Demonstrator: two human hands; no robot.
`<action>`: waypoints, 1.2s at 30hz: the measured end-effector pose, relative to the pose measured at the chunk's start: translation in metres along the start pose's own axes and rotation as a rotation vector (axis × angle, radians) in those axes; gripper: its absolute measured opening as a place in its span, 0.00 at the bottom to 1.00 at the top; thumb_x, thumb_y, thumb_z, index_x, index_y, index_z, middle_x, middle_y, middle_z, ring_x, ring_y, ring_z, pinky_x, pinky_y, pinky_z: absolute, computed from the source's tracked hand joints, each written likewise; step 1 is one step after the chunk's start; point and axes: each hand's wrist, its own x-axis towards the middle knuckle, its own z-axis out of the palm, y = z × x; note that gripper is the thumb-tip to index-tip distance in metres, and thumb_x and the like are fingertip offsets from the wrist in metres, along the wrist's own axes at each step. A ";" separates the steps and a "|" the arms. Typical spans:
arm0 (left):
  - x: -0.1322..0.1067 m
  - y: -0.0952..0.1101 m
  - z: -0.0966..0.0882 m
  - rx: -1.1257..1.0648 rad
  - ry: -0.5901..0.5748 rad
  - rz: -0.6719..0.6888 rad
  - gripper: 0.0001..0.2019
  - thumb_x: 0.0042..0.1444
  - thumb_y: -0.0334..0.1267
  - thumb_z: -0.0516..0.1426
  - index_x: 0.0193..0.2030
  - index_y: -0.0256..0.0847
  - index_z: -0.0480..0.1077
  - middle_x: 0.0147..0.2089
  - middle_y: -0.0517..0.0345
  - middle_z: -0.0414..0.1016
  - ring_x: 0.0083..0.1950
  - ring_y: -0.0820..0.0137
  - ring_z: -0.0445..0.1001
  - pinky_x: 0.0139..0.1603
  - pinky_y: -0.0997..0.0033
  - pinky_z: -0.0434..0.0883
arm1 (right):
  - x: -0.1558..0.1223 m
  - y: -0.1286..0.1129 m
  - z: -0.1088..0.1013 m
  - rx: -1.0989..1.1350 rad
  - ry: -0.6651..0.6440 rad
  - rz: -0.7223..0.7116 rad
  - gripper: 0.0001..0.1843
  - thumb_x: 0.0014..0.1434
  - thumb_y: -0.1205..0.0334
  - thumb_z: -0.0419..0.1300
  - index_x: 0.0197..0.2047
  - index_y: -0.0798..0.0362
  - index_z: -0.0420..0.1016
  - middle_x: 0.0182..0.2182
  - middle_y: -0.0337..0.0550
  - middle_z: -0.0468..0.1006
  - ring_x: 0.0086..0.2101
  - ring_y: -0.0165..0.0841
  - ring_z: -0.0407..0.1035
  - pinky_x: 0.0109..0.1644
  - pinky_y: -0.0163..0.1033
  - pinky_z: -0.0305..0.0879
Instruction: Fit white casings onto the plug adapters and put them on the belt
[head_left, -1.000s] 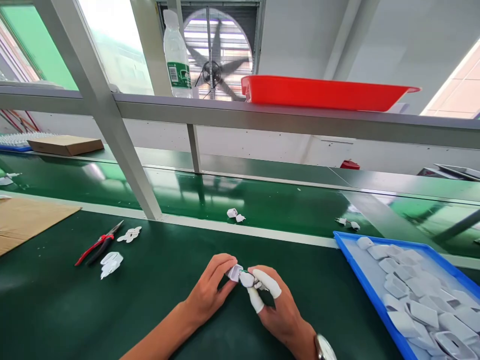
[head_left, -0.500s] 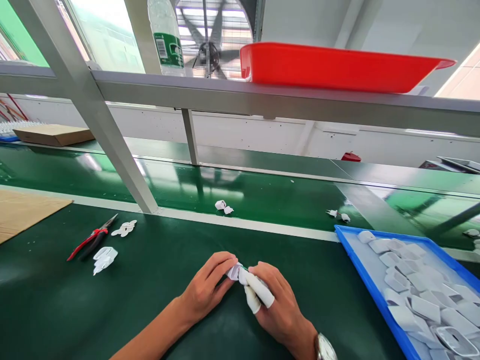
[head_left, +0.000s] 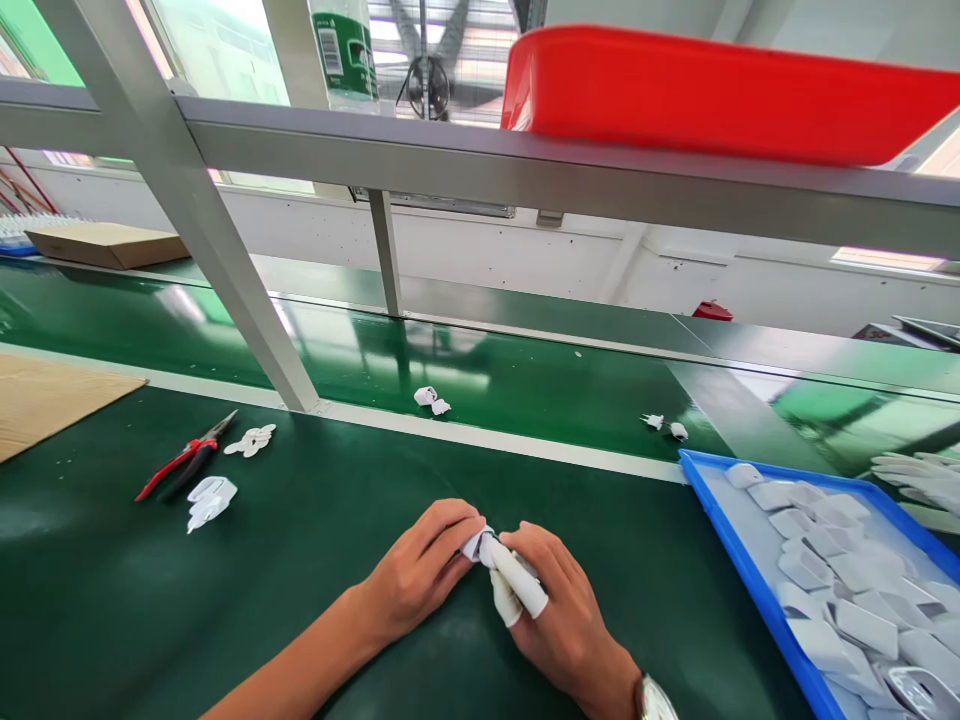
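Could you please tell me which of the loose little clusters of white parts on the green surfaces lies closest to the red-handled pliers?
The small white cluster just right of the pliers, near the jaws. The cluster below lies farther off; those on the belt, and, are beyond the rail.

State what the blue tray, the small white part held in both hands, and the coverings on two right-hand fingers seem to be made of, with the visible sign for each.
Blue tray: likely moulded plastic; uniform colour, smooth raised rim.
Small white part: probably glossy hard plastic, though mostly hidden by the left hand and right hand.
Finger coverings: seemingly thin rubber or latex; matte white, clinging closely.
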 end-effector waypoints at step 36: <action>0.005 0.014 0.006 -0.078 0.037 -0.119 0.15 0.63 0.23 0.58 0.55 0.37 0.69 0.49 0.45 0.78 0.48 0.63 0.80 0.49 0.65 0.81 | 0.016 -0.002 0.010 0.206 0.035 0.071 0.29 0.62 0.77 0.56 0.65 0.50 0.66 0.50 0.53 0.77 0.48 0.43 0.74 0.50 0.54 0.77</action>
